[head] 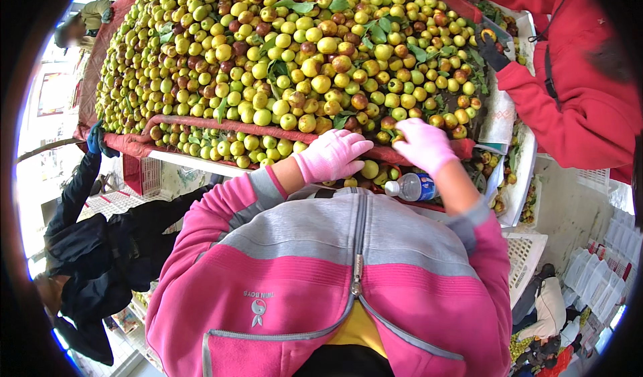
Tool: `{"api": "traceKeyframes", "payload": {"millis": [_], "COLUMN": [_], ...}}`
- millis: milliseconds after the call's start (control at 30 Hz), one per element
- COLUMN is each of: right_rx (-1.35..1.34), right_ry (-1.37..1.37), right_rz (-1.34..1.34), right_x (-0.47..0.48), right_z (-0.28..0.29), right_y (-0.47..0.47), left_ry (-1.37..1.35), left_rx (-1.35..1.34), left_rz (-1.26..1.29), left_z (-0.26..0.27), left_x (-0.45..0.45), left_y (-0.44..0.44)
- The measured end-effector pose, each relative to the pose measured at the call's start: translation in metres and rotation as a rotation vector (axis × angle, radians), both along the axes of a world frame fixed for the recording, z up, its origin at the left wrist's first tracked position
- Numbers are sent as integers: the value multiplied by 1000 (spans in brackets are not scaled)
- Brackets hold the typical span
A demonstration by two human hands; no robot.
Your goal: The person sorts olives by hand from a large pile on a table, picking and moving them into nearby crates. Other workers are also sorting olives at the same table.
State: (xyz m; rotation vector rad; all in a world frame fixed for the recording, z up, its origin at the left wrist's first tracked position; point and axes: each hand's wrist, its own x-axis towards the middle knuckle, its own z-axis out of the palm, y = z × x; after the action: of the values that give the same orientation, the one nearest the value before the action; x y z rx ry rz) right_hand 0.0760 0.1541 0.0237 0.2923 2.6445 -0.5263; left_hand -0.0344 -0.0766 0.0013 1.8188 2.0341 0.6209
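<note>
A large heap of yellow-green and brown jujubes [311,68] fills the cloth-lined bed before me. My left hand [334,156], in a pink knit glove, lies over the red cloth-wrapped rail [226,126] along the near side, with nothing seen in it. In a matching glove, my right hand [424,145] reaches over the same rail to the jujubes at the right end. Its fingers point down and partly hide what is beneath, so a grip on a fruit is not visible. A clear plastic bottle [413,187] with a white cap lies below my right hand.
At the right, a co-worker in red [567,96] holds a jujube [487,35] in a dark-gloved hand, beside a white bin [525,176]. Another person in black [95,256] touches the bed's left corner. Plastic crates [525,261] stand on the floor at right.
</note>
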Motion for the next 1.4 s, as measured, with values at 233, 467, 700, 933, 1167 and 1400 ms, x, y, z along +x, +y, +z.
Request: {"api": "traceKeyframes", "payload": {"millis": [233,467,700,933,1167,1400], "right_rx": [150,95,149,134,232,133], "right_ry": [-162,-205,-312,180,8,260], "right_rz": [-104,-229,-110,-559,-667,-707], "right_x": [-18,3,-9,-7,-7,17], "right_z": [-35,-39,-24,-48,-119,-110], "right_y": [24,71,67,153,180,208], "left_ry": [-2,-43,-174,-134,-314,-105], "left_rx": [-48,-456,-695,-661,-462,35], "left_rz": [-5,45,39,-15,82,147], "left_z": [1,13,-6,-37,-42,-28], "left_x": [1,-3,5,4,21,-10], "left_y": [1,43,115,134,140,151]}}
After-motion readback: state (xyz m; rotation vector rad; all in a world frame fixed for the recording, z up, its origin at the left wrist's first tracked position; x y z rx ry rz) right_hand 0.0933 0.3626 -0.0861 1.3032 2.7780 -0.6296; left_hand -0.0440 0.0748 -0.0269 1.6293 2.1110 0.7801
